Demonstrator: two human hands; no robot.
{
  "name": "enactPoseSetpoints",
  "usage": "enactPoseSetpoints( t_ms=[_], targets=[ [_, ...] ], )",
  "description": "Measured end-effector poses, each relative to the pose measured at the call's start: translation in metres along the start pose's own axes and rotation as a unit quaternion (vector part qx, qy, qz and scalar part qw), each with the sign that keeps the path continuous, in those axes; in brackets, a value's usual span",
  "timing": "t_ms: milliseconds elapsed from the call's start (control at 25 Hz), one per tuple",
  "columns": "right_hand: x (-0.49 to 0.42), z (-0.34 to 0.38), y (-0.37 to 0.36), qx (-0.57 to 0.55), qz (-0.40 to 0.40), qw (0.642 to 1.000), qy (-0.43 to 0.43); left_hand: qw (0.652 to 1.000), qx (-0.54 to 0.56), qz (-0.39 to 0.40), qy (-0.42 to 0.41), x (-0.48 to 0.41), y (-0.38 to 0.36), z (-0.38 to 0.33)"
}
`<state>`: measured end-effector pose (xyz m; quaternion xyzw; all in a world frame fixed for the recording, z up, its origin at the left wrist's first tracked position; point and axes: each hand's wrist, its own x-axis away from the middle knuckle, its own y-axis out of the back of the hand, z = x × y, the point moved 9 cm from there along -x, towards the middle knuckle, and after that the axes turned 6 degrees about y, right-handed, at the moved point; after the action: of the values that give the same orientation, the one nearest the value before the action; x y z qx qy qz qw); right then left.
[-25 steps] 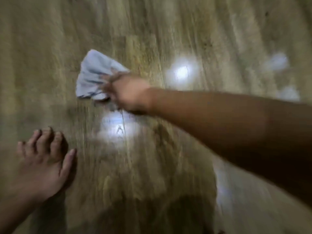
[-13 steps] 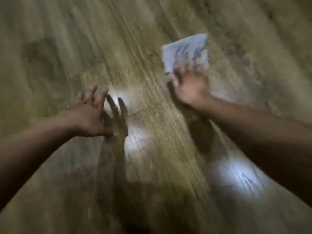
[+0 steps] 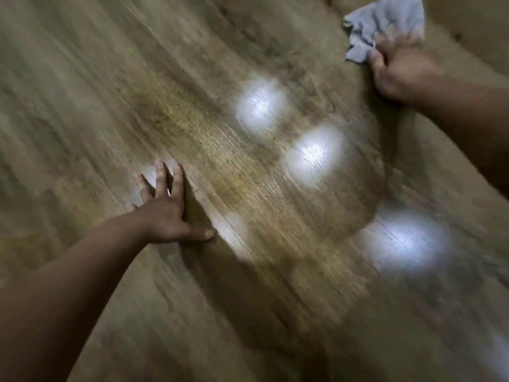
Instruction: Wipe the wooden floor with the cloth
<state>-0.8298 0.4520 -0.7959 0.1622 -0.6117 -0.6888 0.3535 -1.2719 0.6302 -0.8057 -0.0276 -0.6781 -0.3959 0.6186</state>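
A pale blue-grey cloth (image 3: 385,23) lies bunched on the wooden floor (image 3: 192,119) at the top right of the head view. My right hand (image 3: 399,70) grips its near edge, fingers curled into the fabric, and holds it against the boards. My left hand (image 3: 165,208) rests flat on the floor at the lower left, fingers spread and straight, thumb out to the right. The whole view is blurred by motion.
Several bright patches of reflected light (image 3: 314,155) sit on the glossy planks between my two arms. A dark shadow falls across the boards below my left hand.
My right hand has swept the cloth further right and away, into the top right corner. The left hand stays planted on the floor while the view has swung.
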Motion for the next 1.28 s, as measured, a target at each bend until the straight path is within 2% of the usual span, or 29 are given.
enactPoseSetpoints(
  t_ms=[80, 160, 200, 240, 320, 360, 400, 440, 520, 560, 680, 760, 840, 920, 960, 1000, 1040, 1080, 1120, 1160, 1200, 1280],
  targets=[
    [0.000, 0.013, 0.003, -0.028, -0.003, 0.998, -0.055, 0.999, -0.036, 0.010, 0.019, 0.001, 0.000, -0.003],
    [0.019, 0.064, -0.013, -0.019, -0.015, 0.999, -0.037, 0.996, -0.070, 0.021, 0.053, -0.001, -0.003, -0.004],
    [0.036, 0.111, -0.032, -0.002, -0.007, 1.000, 0.024, 0.995, -0.071, 0.031, 0.066, -0.003, -0.005, -0.004],
    [0.064, 0.171, -0.054, 0.004, 0.034, 0.992, 0.125, 0.995, -0.065, 0.037, 0.072, -0.004, -0.007, -0.004],
    [0.133, 0.271, -0.094, 0.007, 0.128, 0.935, 0.331, 0.994, -0.077, 0.035, 0.071, -0.002, -0.008, 0.002],
    [0.139, 0.283, -0.101, 0.021, 0.158, 0.905, 0.393, 0.993, -0.091, 0.040, 0.068, -0.003, -0.009, 0.003],
    [0.126, 0.273, -0.096, 0.024, 0.171, 0.897, 0.408, 0.992, -0.092, 0.054, 0.075, -0.005, -0.012, 0.004],
    [0.091, 0.245, -0.088, 0.044, 0.156, 0.912, 0.377, 0.990, -0.082, 0.068, 0.089, -0.007, -0.013, 0.005],
    [0.014, 0.158, -0.053, 0.047, 0.094, 0.969, 0.222, 0.989, -0.081, 0.080, 0.097, -0.007, -0.011, 0.001],
    [-0.025, 0.114, -0.035, 0.045, 0.083, 0.984, 0.153, 0.988, -0.083, 0.086, 0.094, -0.008, -0.011, 0.002],
    [-0.105, 0.061, 0.016, 0.068, 0.084, 0.992, 0.057, 0.990, -0.062, 0.103, 0.069, -0.007, -0.011, 0.005],
    [-0.146, 0.058, 0.024, 0.021, 0.085, 0.996, -0.031, 0.991, -0.076, 0.107, 0.034, -0.008, -0.011, 0.003],
    [-0.163, 0.083, 0.025, -0.025, 0.052, 0.996, -0.066, 0.991, -0.068, 0.112, 0.034, -0.009, -0.012, 0.004],
    [-0.145, 0.135, 0.012, -0.006, 0.045, 0.999, -0.004, 0.990, -0.076, 0.117, 0.019, -0.007, -0.010, 0.003],
    [-0.114, 0.173, -0.016, 0.004, 0.068, 0.996, 0.063, 0.990, -0.073, 0.120, 0.020, -0.007, -0.009, 0.003],
    [-0.062, 0.221, -0.043, 0.003, 0.110, 0.983, 0.149, 0.989, -0.067, 0.127, 0.030, -0.006, -0.010, 0.004],
    [0.022, 0.269, -0.062, 0.020, 0.138, 0.959, 0.247, 0.989, -0.068, 0.130, 0.038, -0.005, -0.011, 0.004],
    [0.103, 0.301, -0.083, -0.011, 0.163, 0.930, 0.328, 0.988, -0.079, 0.130, 0.039, -0.004, -0.010, 0.003],
    [0.151, 0.299, -0.087, -0.054, 0.167, 0.921, 0.348, 0.987, -0.088, 0.130, 0.040, -0.004, -0.011, 0.003],
    [0.173, 0.274, -0.084, -0.047, 0.162, 0.906, 0.388, 0.987, -0.090, 0.127, 0.042, -0.005, -0.012, 0.003],
    [0.169, 0.236, -0.061, -0.007, 0.111, 0.902, 0.417, 0.988, -0.086, 0.120, 0.041, -0.006, -0.011, 0.002],
    [0.089, 0.108, -0.013, 0.012, 0.058, 0.973, 0.224, 0.990, -0.082, 0.108, 0.033, -0.006, -0.010, 0.000]
  ],
)
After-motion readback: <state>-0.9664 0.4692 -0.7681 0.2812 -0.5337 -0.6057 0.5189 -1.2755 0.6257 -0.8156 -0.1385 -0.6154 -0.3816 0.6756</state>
